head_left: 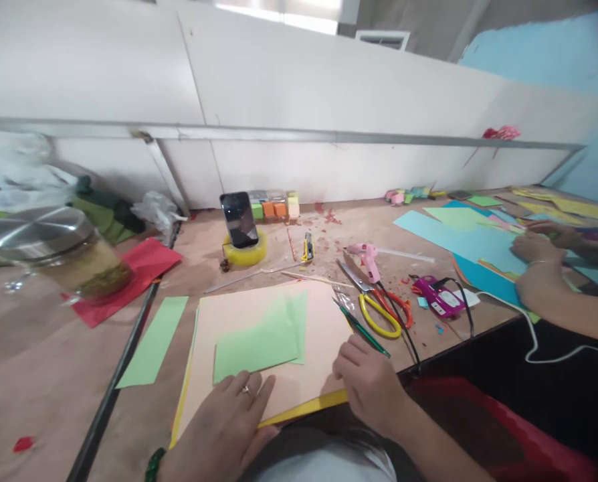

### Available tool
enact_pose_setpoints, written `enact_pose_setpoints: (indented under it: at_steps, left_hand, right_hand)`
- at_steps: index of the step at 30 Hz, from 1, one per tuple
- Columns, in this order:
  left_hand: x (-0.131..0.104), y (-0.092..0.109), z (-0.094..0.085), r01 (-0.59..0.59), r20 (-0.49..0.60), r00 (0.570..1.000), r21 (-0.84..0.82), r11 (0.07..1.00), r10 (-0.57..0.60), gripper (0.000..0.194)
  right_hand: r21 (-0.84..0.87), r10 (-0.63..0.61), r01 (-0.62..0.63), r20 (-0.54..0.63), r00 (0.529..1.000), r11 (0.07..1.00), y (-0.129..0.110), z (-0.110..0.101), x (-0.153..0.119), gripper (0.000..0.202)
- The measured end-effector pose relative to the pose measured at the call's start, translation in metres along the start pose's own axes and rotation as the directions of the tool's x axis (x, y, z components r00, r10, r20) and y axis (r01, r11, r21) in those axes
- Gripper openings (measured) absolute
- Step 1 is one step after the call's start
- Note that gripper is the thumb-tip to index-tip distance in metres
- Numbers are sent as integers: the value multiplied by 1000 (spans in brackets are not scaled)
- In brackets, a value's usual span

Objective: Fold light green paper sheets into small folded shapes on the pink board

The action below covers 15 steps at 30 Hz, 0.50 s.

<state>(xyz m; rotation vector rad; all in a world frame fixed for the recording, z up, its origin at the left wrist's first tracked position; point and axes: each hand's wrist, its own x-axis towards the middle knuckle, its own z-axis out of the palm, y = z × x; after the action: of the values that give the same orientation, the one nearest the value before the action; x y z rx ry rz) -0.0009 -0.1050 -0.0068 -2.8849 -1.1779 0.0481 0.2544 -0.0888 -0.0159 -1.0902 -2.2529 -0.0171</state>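
A folded light green paper sheet point(259, 348) lies on a stack of pale peach paper point(324, 328) with yellow sheets showing at its edges. My left hand point(229, 422), wearing a ring, rests flat at the front of the stack, its fingers stretched out and touching the green sheet's lower edge. At the stack's right edge sits my right hand point(369, 381) with curled fingers; whatever may be under them is hidden. Just beyond it lie a green craft knife or pen point(362, 328) and scissors point(379, 314) with yellow and orange handles. A green paper strip point(153, 341) lies left of the stack.
A pink glue gun point(366, 261) and a purple power strip point(439, 296) with cables lie to the right. A phone point(239, 219) leans on a tape roll point(246, 251). A lidded glass jug point(78, 261) stands left. Another person's hands point(540, 248) work among coloured papers.
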Motion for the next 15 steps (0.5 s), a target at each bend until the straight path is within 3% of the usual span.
enact_pose_setpoints:
  at_steps: [2,5,9,12,15]
  left_hand:
    - [1,-1,-3,1,24,1000,-21,1000,-1,31]
    - [8,1,-6,33,28,999,-28,999,-33,37]
    - [18,8,3,83,-73,994,43,996,-79,43]
    - [17,7,12,114,-134,986,72,991,-103,44]
    - [11,2,14,152,-118,983,72,986,-143,39]
  right_hand:
    - [-9,62,-63,-69,996,998,7,-13,-4,29]
    - [22,25,-23,-62,998,999,5,-19,-3,33]
    - [151,-121,112,53,991,982,-13,4,8,35]
    - [129,-107,86,164,981,988,-20,26,15,27]
    - [108,-79,57,210,975,993,-19,37,16,20]
